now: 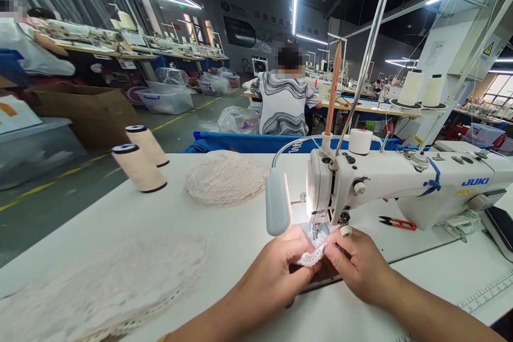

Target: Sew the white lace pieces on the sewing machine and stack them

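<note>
White lace trim (312,257) lies bunched under the needle area of a white sewing machine (372,176). My left hand (280,259) pinches the lace from the left, thumb and fingers closed on it. From the right, my right hand (356,264) grips the same lace between thumb and forefinger, close to the presser foot. A lit grey lamp (278,202) hangs just above my left hand. The needle tip is hard to make out behind the fingers and lace.
A coil of lace (226,179) and two thread cones (139,167) stand on the table's left. More lace (120,283) spreads at the front left. Red-handled thread snips (397,223) lie beneath the machine arm. A co-worker (286,96) sits ahead.
</note>
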A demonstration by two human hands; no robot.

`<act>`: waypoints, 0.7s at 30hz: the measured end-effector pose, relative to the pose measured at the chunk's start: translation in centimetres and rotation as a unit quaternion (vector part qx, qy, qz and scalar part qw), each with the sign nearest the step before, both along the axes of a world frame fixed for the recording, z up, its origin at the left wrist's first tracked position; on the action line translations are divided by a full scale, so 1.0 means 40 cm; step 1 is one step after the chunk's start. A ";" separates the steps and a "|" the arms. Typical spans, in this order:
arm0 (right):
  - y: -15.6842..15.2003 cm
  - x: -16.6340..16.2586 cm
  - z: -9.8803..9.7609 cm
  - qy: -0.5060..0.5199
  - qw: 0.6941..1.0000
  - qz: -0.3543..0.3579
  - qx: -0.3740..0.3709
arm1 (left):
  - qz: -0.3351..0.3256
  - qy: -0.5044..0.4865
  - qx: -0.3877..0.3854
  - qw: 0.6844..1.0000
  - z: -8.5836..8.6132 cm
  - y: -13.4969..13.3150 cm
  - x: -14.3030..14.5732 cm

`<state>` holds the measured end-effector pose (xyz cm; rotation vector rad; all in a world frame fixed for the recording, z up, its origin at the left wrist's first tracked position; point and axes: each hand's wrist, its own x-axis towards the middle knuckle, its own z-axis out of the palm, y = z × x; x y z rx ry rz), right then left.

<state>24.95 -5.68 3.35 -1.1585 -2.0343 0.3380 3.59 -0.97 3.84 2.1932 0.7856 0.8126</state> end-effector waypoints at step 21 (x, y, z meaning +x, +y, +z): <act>0.012 0.028 -0.041 -0.247 0.964 0.039 0.093 | -0.015 0.038 0.277 0.960 -0.059 -0.016 -0.022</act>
